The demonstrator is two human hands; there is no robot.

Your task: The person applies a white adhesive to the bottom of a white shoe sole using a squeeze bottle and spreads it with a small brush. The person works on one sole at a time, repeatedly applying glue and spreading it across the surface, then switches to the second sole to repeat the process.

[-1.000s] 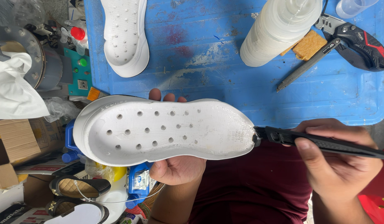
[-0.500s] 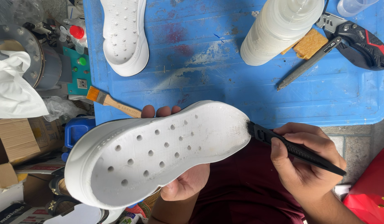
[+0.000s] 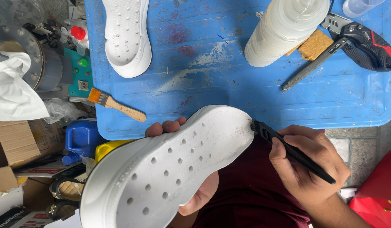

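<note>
White foam shoe sole, cupped underneath by the left hand, slants from lower left to centre frame, its tip touching the black brush pinched in the right hand's grip.

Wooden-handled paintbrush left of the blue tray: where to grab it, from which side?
Take the paintbrush by its bare wooden handle, near the middle, coming straight down from above with fingers across its width. It lies flat and slanted, with orange bristles at the upper left and the handle end resting at the blue tray edge. The handle is the long, narrow, clean part; clutter crowds the bristle side.
</note>
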